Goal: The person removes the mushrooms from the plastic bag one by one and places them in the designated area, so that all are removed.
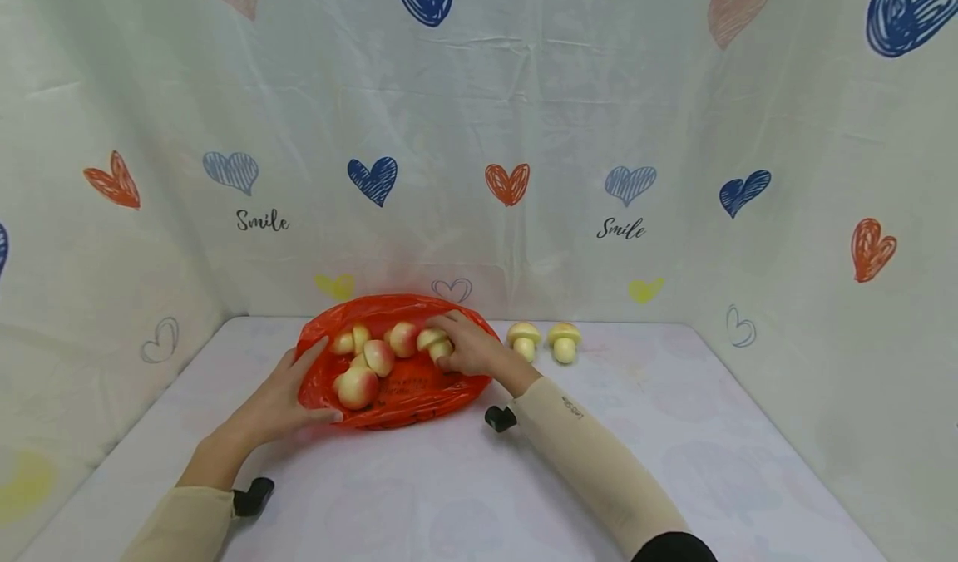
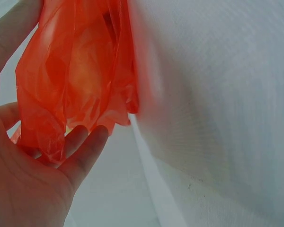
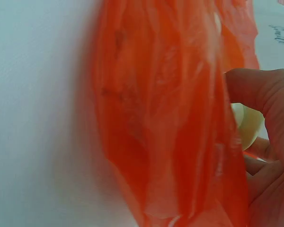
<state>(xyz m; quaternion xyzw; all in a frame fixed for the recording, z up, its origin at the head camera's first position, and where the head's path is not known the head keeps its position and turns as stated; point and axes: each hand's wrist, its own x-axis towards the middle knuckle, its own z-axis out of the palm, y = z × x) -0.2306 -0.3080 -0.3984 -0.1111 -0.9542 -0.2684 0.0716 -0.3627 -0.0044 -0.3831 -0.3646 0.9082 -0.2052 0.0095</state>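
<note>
Left hand (image 1: 286,391) spread against the sideways-long red bag (image 1: 412,387), right hand (image 1: 473,347) clamped on a mushroom (image 1: 430,338), stem (image 1: 441,351) nearward and right.

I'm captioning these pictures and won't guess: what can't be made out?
Head view: printing inside the red plastic bag, too small to read.
Left wrist view: the bag's contents, veiled by its plastic; the left hand, cut by the left edge.
Right wrist view: much of the gripped mushroom, hidden by the bag and right hand.

Both sleeves (image 1: 599,466) are beige, the right one marked with small dark lettering (image 1: 572,407), and a rounded black piece (image 1: 253,497) protrudes beside each cuff (image 1: 530,399).
</note>
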